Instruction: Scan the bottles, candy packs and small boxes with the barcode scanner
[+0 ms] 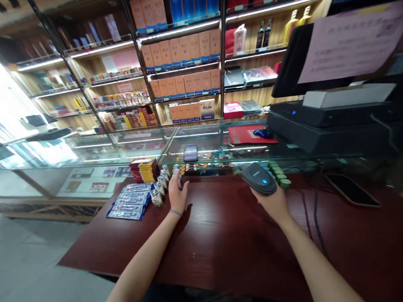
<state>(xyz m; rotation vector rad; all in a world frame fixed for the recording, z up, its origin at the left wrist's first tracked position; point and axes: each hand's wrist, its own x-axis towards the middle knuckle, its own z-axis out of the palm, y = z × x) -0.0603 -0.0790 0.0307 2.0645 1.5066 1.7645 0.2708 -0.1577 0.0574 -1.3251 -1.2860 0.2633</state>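
My right hand (pixel 271 203) is wrapped round a black barcode scanner (pixel 257 177) with a blue light on it, held above the wooden counter. My left hand (pixel 178 194) reaches over the counter with thumb and fingers apart, beside a row of small white-and-gold containers (pixel 159 187). Its fingertips are close to the far containers; whether they touch one cannot be told. To the left lie blue-and-white packets (pixel 130 202) in an overlapping row. Behind these stand stacked red and yellow packs (pixel 143 170). Green cylindrical containers (pixel 279 175) are partly hidden behind the scanner.
A dark phone (pixel 353 189) and cables (pixel 316 216) lie at the right. Beyond the counter is a glass display case (pixel 134 144), with a mouse (pixel 262 132) on a red mat (pixel 244 136). A monitor (pixel 292 60) stands at the right; stocked shelves (pixel 184 68) line the back wall.
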